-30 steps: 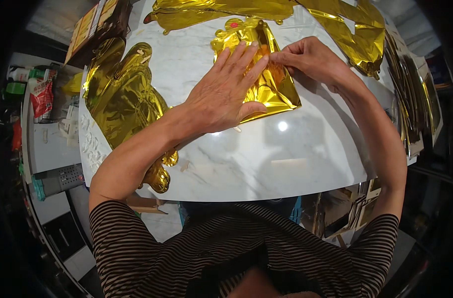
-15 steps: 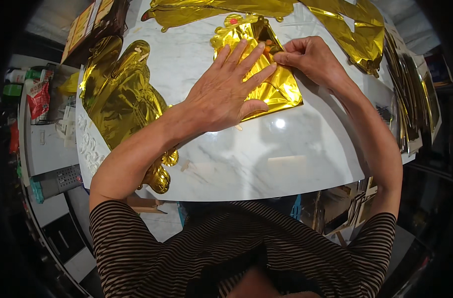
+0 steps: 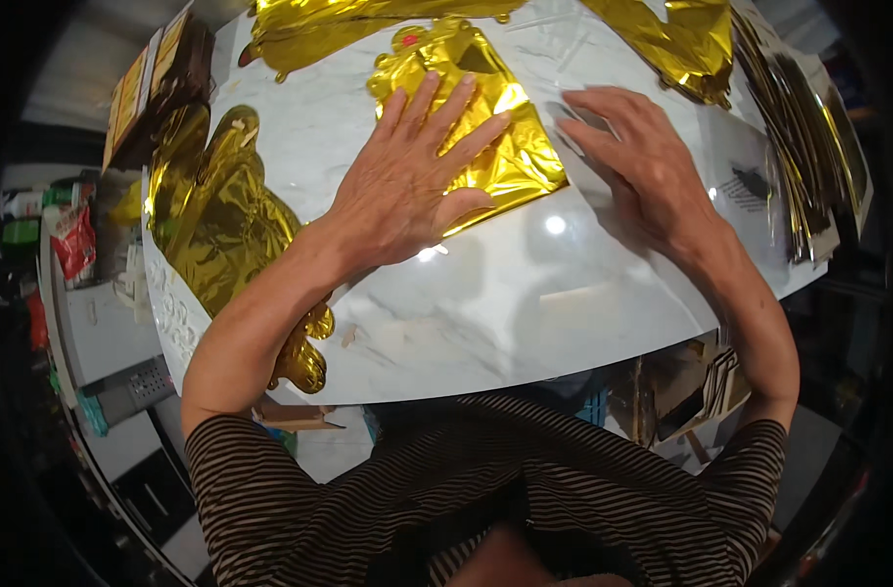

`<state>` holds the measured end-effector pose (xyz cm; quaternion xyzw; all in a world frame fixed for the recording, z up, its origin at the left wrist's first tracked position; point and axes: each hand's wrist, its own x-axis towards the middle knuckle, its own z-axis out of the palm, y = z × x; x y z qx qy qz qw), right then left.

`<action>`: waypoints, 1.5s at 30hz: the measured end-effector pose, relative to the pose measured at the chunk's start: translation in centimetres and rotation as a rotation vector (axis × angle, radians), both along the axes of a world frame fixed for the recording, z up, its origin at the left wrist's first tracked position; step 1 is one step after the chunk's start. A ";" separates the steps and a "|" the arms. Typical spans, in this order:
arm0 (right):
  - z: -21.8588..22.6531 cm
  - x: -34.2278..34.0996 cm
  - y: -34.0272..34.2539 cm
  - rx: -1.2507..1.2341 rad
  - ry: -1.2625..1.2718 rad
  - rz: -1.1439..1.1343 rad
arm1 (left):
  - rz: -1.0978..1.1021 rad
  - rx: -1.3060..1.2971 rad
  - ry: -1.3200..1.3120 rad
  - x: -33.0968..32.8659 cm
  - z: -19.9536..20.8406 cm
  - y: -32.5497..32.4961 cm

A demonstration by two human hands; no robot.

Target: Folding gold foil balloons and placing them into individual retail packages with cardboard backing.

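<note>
A folded gold foil balloon (image 3: 525, 147) lies on the marbled white table, with a small red spot near its far left corner. My left hand (image 3: 397, 176) is spread flat over its left part, fingers apart, pressing it down. Just off its right edge hovers my right hand (image 3: 647, 161), fingers loosely curved and parted, with nothing visible in them. Left of my left forearm, another flat gold foil balloon (image 3: 221, 215) lies unfolded, its lower lobes partly under the arm.
More gold foil pieces (image 3: 368, 29) lie along the far edge, one (image 3: 666, 49) at the far right. A stack of flat foil packs (image 3: 784, 127) stands at the right edge, beside a clear plastic sleeve (image 3: 745, 181). A box (image 3: 162, 83) sits at the far left corner.
My right hand has let go of the folded foil's right edge and drawn away to the right, its fingers opening. My left hand stays flat on the foil. The whole view has shifted slightly.
</note>
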<state>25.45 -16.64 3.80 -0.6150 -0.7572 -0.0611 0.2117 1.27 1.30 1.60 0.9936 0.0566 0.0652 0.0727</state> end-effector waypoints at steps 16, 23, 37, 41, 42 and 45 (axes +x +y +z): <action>-1.4 1.0 1.5 -0.266 -0.010 0.143 | -0.004 0.036 0.035 0.2 0.0 0.1; -1.5 1.1 1.6 -0.269 -0.029 0.156 | 0.009 0.032 0.056 0.3 0.2 -0.1; 0.6 1.3 -1.1 -0.278 0.037 0.179 | 0.021 0.052 0.049 0.2 0.0 -0.1; 0.6 -0.1 -1.1 -0.149 0.002 0.222 | 0.006 0.087 0.038 0.3 -0.3 0.0; 1.1 -1.7 -0.8 -0.201 -0.023 0.235 | 0.010 0.085 0.035 0.1 -0.4 0.1; 0.3 -3.7 -1.2 -0.260 -0.072 0.273 | 0.021 0.075 0.018 -0.2 -0.6 0.2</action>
